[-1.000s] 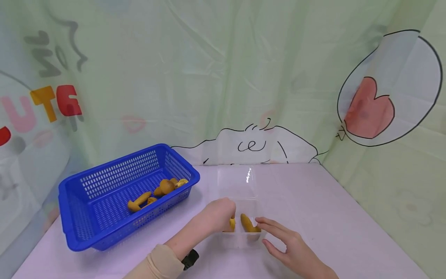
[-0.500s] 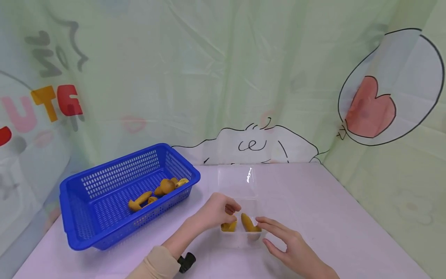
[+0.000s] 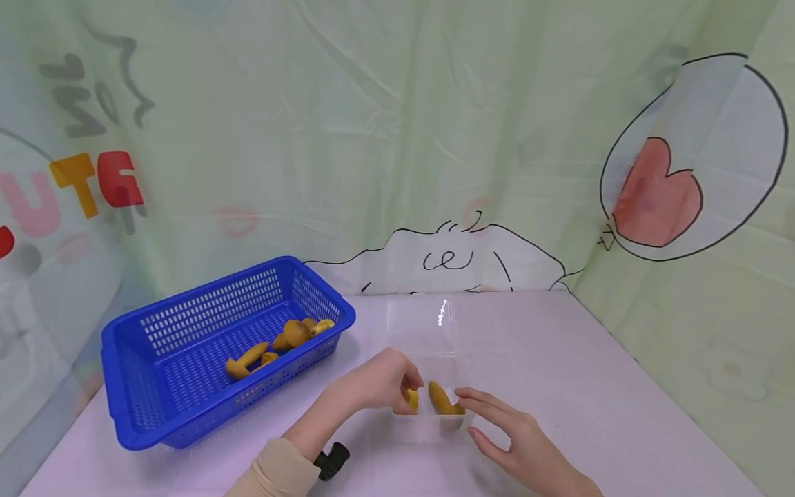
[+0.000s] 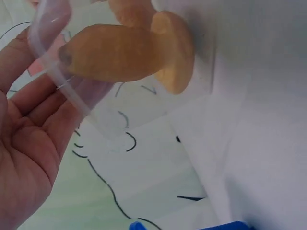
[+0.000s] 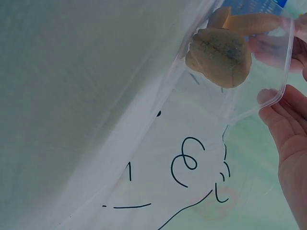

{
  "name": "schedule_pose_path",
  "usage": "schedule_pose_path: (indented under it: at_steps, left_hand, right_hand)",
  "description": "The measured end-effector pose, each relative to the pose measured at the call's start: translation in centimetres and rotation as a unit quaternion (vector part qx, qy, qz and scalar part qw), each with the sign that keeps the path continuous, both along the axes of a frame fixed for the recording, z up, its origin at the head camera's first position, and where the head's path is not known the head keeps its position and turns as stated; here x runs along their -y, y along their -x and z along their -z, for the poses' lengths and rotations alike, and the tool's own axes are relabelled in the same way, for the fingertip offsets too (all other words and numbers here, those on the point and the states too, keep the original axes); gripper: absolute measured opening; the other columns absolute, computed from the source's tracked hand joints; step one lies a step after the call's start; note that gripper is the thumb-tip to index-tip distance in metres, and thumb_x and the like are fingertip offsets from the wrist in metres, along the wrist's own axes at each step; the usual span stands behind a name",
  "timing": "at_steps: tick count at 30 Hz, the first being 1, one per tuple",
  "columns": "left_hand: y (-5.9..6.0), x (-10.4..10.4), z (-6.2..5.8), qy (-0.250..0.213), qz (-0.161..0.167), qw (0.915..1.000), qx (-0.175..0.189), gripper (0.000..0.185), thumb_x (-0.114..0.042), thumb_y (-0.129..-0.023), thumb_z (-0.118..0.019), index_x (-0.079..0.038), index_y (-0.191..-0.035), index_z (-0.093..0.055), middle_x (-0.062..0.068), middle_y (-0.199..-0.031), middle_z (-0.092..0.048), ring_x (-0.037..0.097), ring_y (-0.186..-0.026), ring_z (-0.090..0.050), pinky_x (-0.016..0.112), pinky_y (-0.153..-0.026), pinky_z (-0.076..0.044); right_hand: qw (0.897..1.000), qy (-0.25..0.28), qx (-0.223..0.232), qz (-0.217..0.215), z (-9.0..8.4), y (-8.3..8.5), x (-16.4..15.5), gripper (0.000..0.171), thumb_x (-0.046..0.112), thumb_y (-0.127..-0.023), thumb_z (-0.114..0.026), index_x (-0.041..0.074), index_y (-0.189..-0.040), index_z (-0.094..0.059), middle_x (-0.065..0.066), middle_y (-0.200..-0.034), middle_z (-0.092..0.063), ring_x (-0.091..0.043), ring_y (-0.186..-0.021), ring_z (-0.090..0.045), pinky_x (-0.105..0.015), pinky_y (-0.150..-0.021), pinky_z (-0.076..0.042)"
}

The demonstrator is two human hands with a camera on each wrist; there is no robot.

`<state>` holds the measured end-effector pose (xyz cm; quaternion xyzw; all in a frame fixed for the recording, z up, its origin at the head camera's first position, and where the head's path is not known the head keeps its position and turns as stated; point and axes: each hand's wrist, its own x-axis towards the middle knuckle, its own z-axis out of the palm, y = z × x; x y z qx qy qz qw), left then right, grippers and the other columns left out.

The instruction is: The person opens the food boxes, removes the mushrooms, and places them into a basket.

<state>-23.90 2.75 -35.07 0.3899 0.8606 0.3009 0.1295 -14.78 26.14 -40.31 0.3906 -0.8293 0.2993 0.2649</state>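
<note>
My left hand (image 3: 379, 383) pinches a yellow pastry (image 3: 412, 399) in the clear box (image 3: 428, 421), near centre of bench (image 3: 590, 386) | my right hand (image 3: 515, 435) spread, fingers against box's right wall | second pastry (image 3: 442, 399) inside | blue basket (image 3: 186, 386) left.

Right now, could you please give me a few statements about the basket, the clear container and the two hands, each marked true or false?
1. The blue basket holds several mushrooms. True.
2. The clear container is empty. False: two mushroom pieces lie in it.
3. The left hand reaches into the clear container. True.
4. The right hand grips the blue basket. False: it rests beside the clear container, fingers relaxed.
5. The blue basket stands right of the clear container. False: it stands to the left.
</note>
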Motion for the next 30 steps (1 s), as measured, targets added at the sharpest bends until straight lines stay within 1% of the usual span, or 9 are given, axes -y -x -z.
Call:
schedule_pose_path:
  at_steps: [2, 6, 10, 17, 19, 23, 25, 27, 30]
  left_hand:
    - [-0.1, 0.1, -0.3, 0.022, 0.002, 0.9997, -0.014, 0.028, -0.005, -0.069, -0.081, -0.005, -0.095, -0.071, 0.000, -0.081, -0.065, 0.008, -0.071, -0.056, 0.013, -0.063, -0.048]
    - [-0.2, 0.2, -0.4, 0.049, -0.011, 0.9981, -0.036, 0.029, -0.007, -0.069, -0.082, -0.005, -0.096, -0.071, 0.000, -0.081, -0.064, 0.006, -0.068, -0.053, 0.013, -0.062, -0.048]
    - [0.0, 0.3, -0.2, 0.046, -0.020, 0.9977, -0.047, 0.028, -0.007, -0.071, -0.080, -0.004, -0.097, -0.071, 0.001, -0.084, -0.065, 0.006, -0.068, -0.054, 0.014, -0.063, -0.048]
    - [-0.1, 0.5, 0.0, 0.038, -0.027, 0.9968, -0.064, 0.022, -0.011, -0.079, -0.073, -0.007, -0.101, -0.071, 0.001, -0.090, -0.068, 0.005, -0.074, -0.058, 0.015, -0.068, -0.049]
    - [0.0, 0.5, 0.1, 0.044, -0.034, 0.9950, -0.084, 0.022, -0.015, -0.081, -0.072, -0.007, -0.101, -0.071, 0.000, -0.090, -0.068, 0.006, -0.076, -0.059, 0.016, -0.070, -0.050]
    - [0.1, 0.3, 0.7, 0.056, -0.030, 0.9854, -0.158, 0.019, -0.023, -0.083, -0.068, -0.009, -0.096, -0.072, -0.003, -0.085, -0.068, 0.005, -0.073, -0.059, 0.014, -0.068, -0.049]
    - [0.2, 0.3, 1.1, 0.052, -0.028, 0.9820, -0.179, 0.019, -0.024, -0.083, -0.068, -0.010, -0.094, -0.073, -0.005, -0.083, -0.067, 0.004, -0.071, -0.058, 0.013, -0.067, -0.048]
    - [0.3, 0.5, 1.3, 0.040, -0.024, 0.9824, -0.181, 0.018, -0.024, -0.083, -0.068, -0.010, -0.092, -0.073, -0.007, -0.081, -0.067, 0.003, -0.070, -0.057, 0.012, -0.066, -0.047]
    - [0.4, 0.8, 1.5, 0.011, -0.015, 0.9879, -0.154, 0.018, -0.021, -0.080, -0.071, -0.009, -0.092, -0.073, -0.008, -0.081, -0.066, 0.002, -0.070, -0.056, 0.011, -0.067, -0.047]
  right_hand:
    - [1.000, 0.000, 0.002, 0.002, 0.0, 0.0, 0.0, 0.038, 0.010, -0.087, -0.064, 0.004, -0.123, -0.057, -0.012, -0.125, -0.055, -0.020, -0.114, -0.053, -0.016, -0.095, -0.038]
    - [1.000, 0.000, 0.011, 0.006, -0.3, -0.2, 0.2, 0.038, 0.008, -0.087, -0.064, 0.005, -0.123, -0.057, -0.012, -0.124, -0.056, -0.019, -0.114, -0.053, -0.016, -0.095, -0.038]
    - [1.000, -0.003, 0.022, 0.010, -0.6, -0.3, 0.4, 0.038, 0.008, -0.087, -0.064, 0.006, -0.124, -0.057, -0.011, -0.125, -0.056, -0.019, -0.114, -0.052, -0.016, -0.094, -0.038]
    - [0.998, -0.014, 0.048, 0.033, -0.6, -0.4, 0.4, 0.040, 0.004, -0.084, -0.066, 0.010, -0.123, -0.058, -0.007, -0.125, -0.056, -0.018, -0.114, -0.053, -0.016, -0.093, -0.040]
    - [0.999, -0.013, 0.042, 0.029, -0.6, -0.4, 0.4, 0.040, 0.005, -0.084, -0.066, 0.009, -0.123, -0.058, -0.008, -0.125, -0.056, -0.018, -0.114, -0.053, -0.016, -0.093, -0.039]
    - [1.000, -0.009, 0.022, 0.014, -0.6, -0.3, 0.4, 0.038, 0.006, -0.086, -0.064, 0.006, -0.123, -0.057, -0.010, -0.125, -0.056, -0.019, -0.114, -0.053, -0.016, -0.094, -0.038]
    - [1.000, -0.007, 0.019, 0.009, -0.5, -0.2, 0.4, 0.038, 0.006, -0.086, -0.064, 0.006, -0.124, -0.057, -0.011, -0.125, -0.056, -0.019, -0.114, -0.053, -0.016, -0.094, -0.038]
    - [1.000, -0.008, 0.019, 0.009, -0.5, -0.1, 0.4, 0.039, 0.005, -0.086, -0.064, 0.006, -0.124, -0.057, -0.011, -0.125, -0.056, -0.019, -0.114, -0.052, -0.016, -0.094, -0.038]
    - [0.999, -0.009, 0.028, 0.014, -0.4, -0.2, 0.3, 0.040, 0.004, -0.084, -0.065, 0.007, -0.123, -0.057, -0.010, -0.125, -0.056, -0.019, -0.115, -0.052, -0.016, -0.094, -0.039]
